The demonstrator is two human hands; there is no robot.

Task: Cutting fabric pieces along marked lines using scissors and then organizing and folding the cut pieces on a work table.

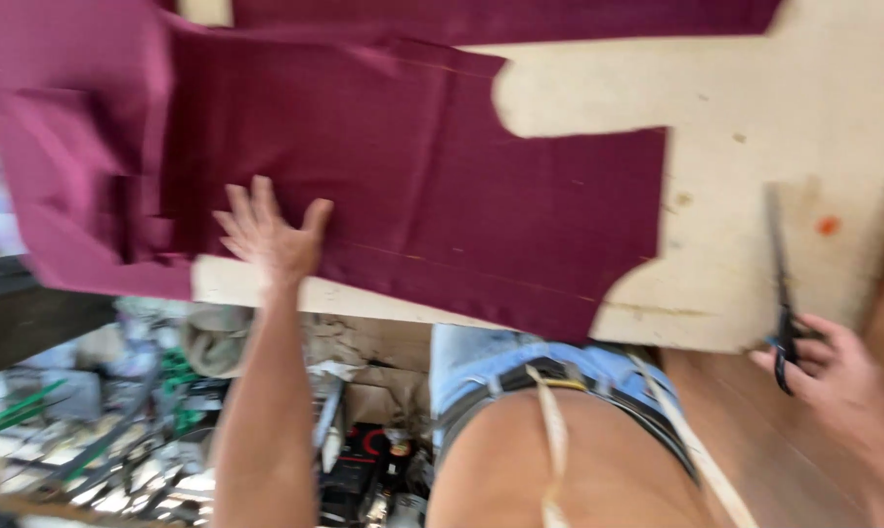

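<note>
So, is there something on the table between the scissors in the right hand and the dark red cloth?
Nothing visible. The right hand holds the scissors over bare table, and only that pale surface lies between the blades and the edge of the cloth. The left hand presses on the cloth, far from the scissors.

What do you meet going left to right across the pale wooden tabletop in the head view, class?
Folded maroon fabric → left hand pressed flat on it → bare pale wooden tabletop → black-handled scissors → right hand gripping them.
</note>
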